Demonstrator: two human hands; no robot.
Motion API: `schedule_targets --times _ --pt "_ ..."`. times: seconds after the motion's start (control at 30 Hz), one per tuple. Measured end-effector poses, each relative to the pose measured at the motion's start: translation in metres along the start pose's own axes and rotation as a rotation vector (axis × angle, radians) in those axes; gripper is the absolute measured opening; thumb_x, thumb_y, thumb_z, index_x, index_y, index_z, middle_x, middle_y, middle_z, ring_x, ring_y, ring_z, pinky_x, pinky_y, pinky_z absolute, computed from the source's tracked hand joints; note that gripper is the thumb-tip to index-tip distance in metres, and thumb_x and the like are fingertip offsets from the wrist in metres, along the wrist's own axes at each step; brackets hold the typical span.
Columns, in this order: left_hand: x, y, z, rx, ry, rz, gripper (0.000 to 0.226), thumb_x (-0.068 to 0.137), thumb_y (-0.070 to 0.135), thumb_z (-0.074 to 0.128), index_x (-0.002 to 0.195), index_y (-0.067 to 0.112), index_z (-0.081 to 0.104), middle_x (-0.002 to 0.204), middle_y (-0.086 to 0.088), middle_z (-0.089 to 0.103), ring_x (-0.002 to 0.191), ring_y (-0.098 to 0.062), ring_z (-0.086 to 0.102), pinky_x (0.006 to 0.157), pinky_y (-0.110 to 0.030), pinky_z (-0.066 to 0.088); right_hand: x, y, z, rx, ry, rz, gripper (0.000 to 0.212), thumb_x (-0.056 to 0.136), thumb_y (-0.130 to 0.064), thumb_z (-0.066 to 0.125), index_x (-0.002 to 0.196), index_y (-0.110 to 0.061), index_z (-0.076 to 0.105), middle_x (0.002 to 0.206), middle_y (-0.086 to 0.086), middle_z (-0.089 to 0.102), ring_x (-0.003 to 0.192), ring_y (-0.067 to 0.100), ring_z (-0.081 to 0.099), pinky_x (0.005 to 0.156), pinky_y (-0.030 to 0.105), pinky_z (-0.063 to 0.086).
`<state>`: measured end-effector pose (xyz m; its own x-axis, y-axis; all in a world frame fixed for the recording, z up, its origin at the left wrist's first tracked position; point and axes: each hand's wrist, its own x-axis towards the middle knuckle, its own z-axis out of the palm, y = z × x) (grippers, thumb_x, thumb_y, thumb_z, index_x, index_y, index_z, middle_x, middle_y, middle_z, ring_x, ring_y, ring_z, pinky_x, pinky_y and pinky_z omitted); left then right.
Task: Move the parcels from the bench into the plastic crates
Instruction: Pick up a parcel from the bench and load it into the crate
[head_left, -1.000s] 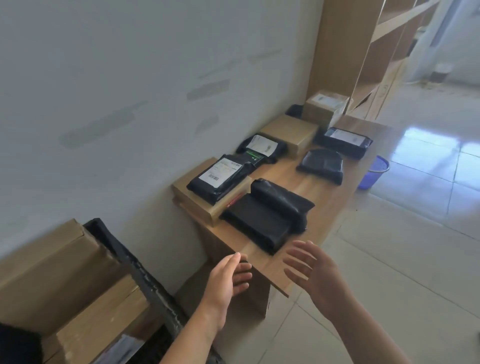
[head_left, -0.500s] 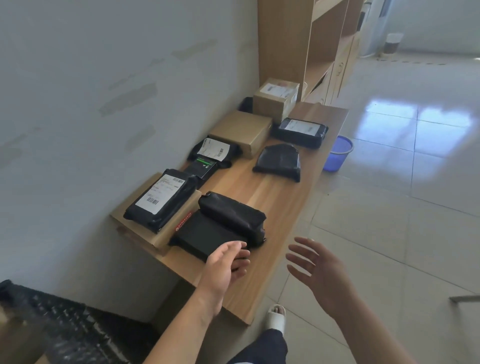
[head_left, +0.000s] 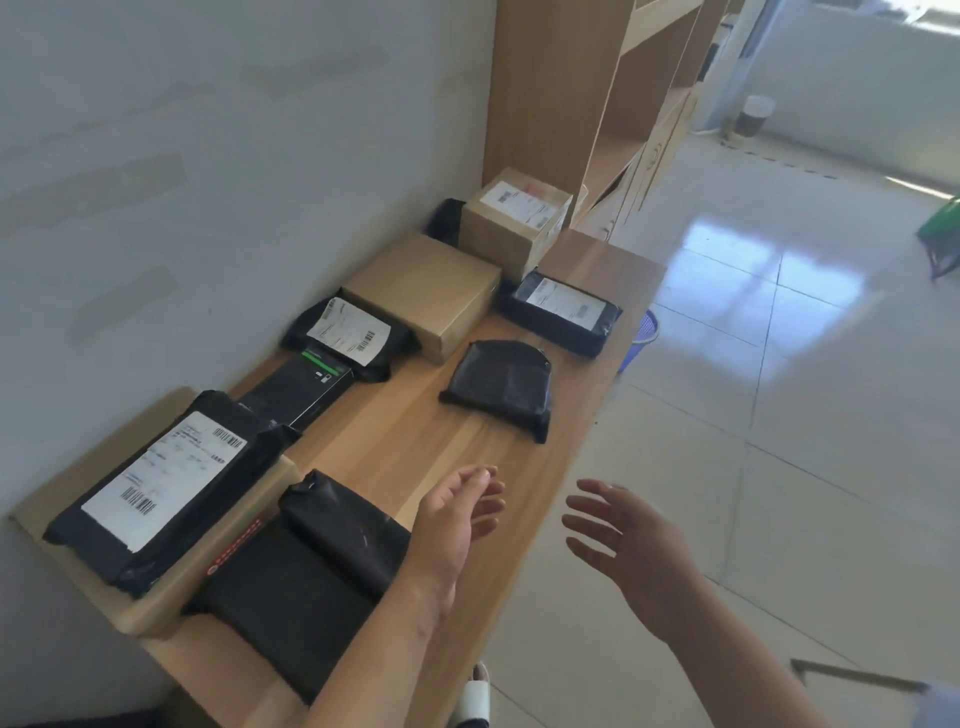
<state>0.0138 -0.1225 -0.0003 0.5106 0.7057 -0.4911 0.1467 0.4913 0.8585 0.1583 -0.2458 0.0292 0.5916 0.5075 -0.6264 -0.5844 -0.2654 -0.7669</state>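
Observation:
Several parcels lie on the wooden bench (head_left: 395, 441) along the wall. Nearest me, a black bag with a white label (head_left: 166, 483) rests on a flat cardboard box (head_left: 156, 603); beside them are two plain black bags (head_left: 306, 566). Farther along lie a plain black bag (head_left: 501, 387), a dark box with a green strip (head_left: 301, 389), a labelled bag (head_left: 345, 332), a brown box (head_left: 431, 288), another labelled bag (head_left: 563, 309) and a labelled carton (head_left: 514, 221). My left hand (head_left: 457, 512) hovers open over the bench; my right hand (head_left: 623, 540) is open past its edge. Neither holds anything.
A tall wooden shelf unit (head_left: 571, 104) stands at the bench's far end. A blue plastic basket (head_left: 641, 335) sits on the tiled floor by the bench. A white slipper (head_left: 475, 696) shows below. No crate is in view.
The view swung right and forward along the bench, and the black crate with boxes at lower left left the frame. Both hands moved forward over the bench, still holding nothing.

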Motion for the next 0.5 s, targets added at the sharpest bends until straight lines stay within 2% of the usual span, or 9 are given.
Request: schedule_targets --times 0.17,0.3,0.4,0.5 --pt "0.037 0.017 0.018 0.019 0.019 -0.013 0.023 0.107 0.031 0.052 0.113 0.021 0.071 0.107 -0.002 0.075 0.104 -0.019 0.072 0.089 -0.031 0.059 0.04 -0.028 -0.001 0.018 -0.009 0.04 0.025 0.104 -0.017 0.051 0.114 -0.005 0.07 0.106 0.015 0.073 0.098 0.032 0.07 0.099 0.051 0.054" --pt "0.072 0.025 0.032 0.002 0.057 -0.026 0.022 0.106 0.028 0.053 0.113 0.018 0.072 0.109 -0.006 0.075 0.105 -0.022 0.071 0.093 -0.037 0.059 0.089 -0.054 -0.003 -0.02 -0.033 0.053 0.024 0.104 -0.016 0.052 0.117 -0.005 0.068 0.108 0.016 0.072 0.098 0.031 0.07 0.091 0.045 0.057" --pt "0.097 0.031 0.049 -0.021 0.114 -0.025 0.021 0.106 0.026 0.053 0.112 0.018 0.072 0.11 -0.008 0.074 0.105 -0.023 0.071 0.095 -0.039 0.059 0.139 -0.081 -0.004 -0.133 -0.065 0.019 0.02 0.102 -0.014 0.058 0.117 -0.007 0.069 0.111 0.015 0.072 0.1 0.03 0.07 0.088 0.041 0.058" --pt "0.121 0.039 0.069 -0.033 0.191 -0.032 0.02 0.107 0.024 0.053 0.112 0.018 0.071 0.11 -0.008 0.075 0.103 -0.022 0.072 0.089 -0.034 0.06 0.204 -0.12 -0.002 -0.39 -0.052 -0.079 0.019 0.096 -0.015 0.069 0.116 -0.012 0.07 0.114 0.01 0.07 0.108 0.027 0.067 0.089 0.038 0.056"
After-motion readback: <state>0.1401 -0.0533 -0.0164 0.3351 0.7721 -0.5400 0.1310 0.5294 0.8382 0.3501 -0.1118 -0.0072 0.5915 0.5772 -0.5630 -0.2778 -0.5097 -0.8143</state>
